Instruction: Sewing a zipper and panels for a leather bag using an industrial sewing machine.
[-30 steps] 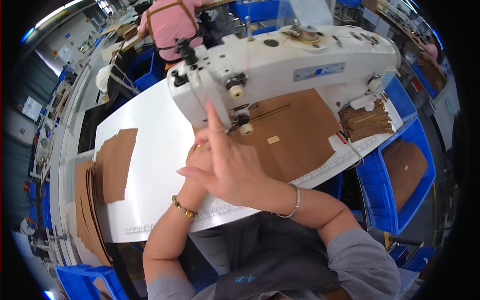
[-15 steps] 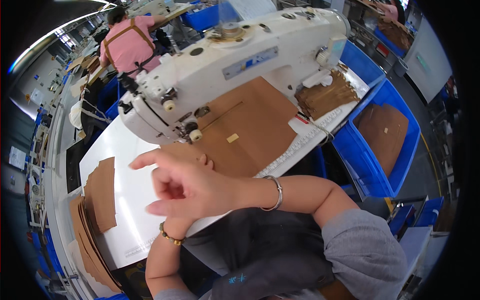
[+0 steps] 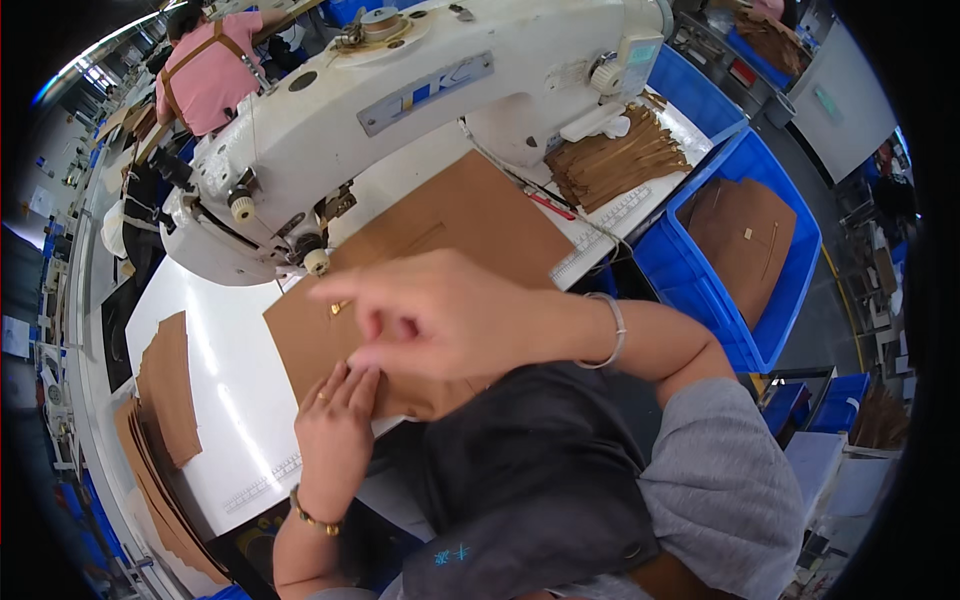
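Observation:
A large flat brown leather-like panel with a slit lies on the white sewing machine table, its left part beneath the needle end of the white sewing machine. My left hand rests flat with fingers stretched on the panel's near edge. Above the panel is my right hand, slightly blurred, index finger pointing left, the other fingers curled and the thumb apart; nothing shows in it. Beside its index fingertip sits a small gold-coloured piece, too small to make out. The right hand hides the panel's middle.
More brown pieces lie at the table's left. A bundle of brown strips sits right of the machine, near a red-handled tool. A blue bin at right holds brown panels. Ahead, a person in pink works.
The panel has turned and come nearer to me. My left hand, partly hidden before, now shows flat on its near edge. My right hand has moved right. The head view has shifted.

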A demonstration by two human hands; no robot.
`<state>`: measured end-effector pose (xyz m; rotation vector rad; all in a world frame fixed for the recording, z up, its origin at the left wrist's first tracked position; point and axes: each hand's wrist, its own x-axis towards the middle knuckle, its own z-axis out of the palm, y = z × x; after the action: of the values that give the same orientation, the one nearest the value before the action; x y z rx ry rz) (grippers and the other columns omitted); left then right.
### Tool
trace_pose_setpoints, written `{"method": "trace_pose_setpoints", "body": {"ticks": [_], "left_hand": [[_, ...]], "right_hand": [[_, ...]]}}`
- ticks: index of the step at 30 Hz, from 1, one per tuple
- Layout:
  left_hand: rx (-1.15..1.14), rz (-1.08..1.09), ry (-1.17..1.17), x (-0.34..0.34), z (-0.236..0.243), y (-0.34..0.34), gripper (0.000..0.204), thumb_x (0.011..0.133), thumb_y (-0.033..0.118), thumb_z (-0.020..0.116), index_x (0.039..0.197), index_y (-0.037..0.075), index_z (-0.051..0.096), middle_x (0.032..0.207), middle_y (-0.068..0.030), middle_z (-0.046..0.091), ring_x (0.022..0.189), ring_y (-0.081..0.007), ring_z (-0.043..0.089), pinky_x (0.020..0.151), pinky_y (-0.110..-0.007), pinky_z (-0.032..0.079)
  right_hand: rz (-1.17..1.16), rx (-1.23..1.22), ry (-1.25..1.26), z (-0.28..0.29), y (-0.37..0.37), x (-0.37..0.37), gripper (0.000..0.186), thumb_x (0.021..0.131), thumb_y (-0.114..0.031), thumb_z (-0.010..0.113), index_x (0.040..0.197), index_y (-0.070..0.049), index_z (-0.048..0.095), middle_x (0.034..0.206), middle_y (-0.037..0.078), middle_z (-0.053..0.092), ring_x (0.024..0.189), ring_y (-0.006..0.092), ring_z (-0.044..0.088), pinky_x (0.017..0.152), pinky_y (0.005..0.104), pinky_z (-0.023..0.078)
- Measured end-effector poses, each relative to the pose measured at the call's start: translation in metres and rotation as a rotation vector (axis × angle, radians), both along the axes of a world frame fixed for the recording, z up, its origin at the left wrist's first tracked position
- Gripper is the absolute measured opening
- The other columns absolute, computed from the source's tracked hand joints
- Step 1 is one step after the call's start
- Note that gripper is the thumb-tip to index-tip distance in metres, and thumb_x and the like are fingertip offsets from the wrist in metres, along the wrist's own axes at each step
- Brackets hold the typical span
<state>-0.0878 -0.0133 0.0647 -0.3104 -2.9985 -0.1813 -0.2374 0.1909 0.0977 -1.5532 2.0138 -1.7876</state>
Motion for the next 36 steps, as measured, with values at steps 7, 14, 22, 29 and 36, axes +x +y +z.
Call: {"method": "trace_pose_setpoints", "body": {"ticks": [7,14,22,29,36], "left_hand": [[-0.047,0.005,0.062,0.067,0.001,0.025,0.038,0.087,0.000,0.063,0.122,0.007,0.075,0.132,-0.0111,0.074,0.125,-0.0311,0.069,0.105,-0.048,0.054],[0.082,0.048,0.147,0.074,-0.028,0.022,0.049,0.080,0.001,0.069,0.128,0.010,0.075,0.136,-0.0083,0.072,0.130,-0.0300,0.066,0.109,-0.047,0.052],[0.063,0.077,0.377,0.081,-0.078,0.017,0.038,0.091,0.013,0.069,0.127,0.017,0.076,0.139,-0.0005,0.071,0.133,-0.0213,0.063,0.120,-0.042,0.038],[-0.063,0.026,0.577,0.075,-0.101,0.009,0.025,0.098,0.020,0.065,0.120,0.023,0.078,0.132,0.0050,0.074,0.129,-0.0170,0.064,0.121,-0.038,0.031],[-0.047,0.014,0.607,0.073,-0.100,0.009,0.023,0.096,0.018,0.067,0.115,0.024,0.079,0.128,0.0051,0.076,0.125,-0.0168,0.066,0.119,-0.037,0.031]], "right_hand": [[-0.638,0.432,0.590,-0.042,0.098,-0.070,0.020,0.091,-0.011,0.074,0.109,-0.006,0.074,0.096,0.011,0.073,0.085,0.0296,0.070,0.073,0.0379,0.058],[-0.792,0.882,0.806,-0.058,0.114,-0.089,0.002,0.091,-0.009,0.068,0.093,-0.007,0.069,0.088,0.009,0.070,0.089,0.0305,0.071,0.075,0.0418,0.059],[-0.423,0.389,0.324,-0.030,0.049,-0.052,0.019,0.097,-0.003,0.062,0.113,-0.006,0.072,0.103,0.013,0.071,0.093,0.0306,0.072,0.078,0.0416,0.057],[-0.236,0.578,0.745,-0.051,-0.043,-0.023,0.021,0.092,-0.017,0.069,0.110,-0.007,0.063,0.094,0.009,0.059,0.085,0.0245,0.067,0.068,0.0396,0.056],[-0.018,0.544,0.784,-0.064,-0.065,-0.026,0.015,0.090,-0.016,0.067,0.102,-0.009,0.062,0.095,0.004,0.061,0.087,0.0226,0.067,0.065,0.0379,0.056]]}}
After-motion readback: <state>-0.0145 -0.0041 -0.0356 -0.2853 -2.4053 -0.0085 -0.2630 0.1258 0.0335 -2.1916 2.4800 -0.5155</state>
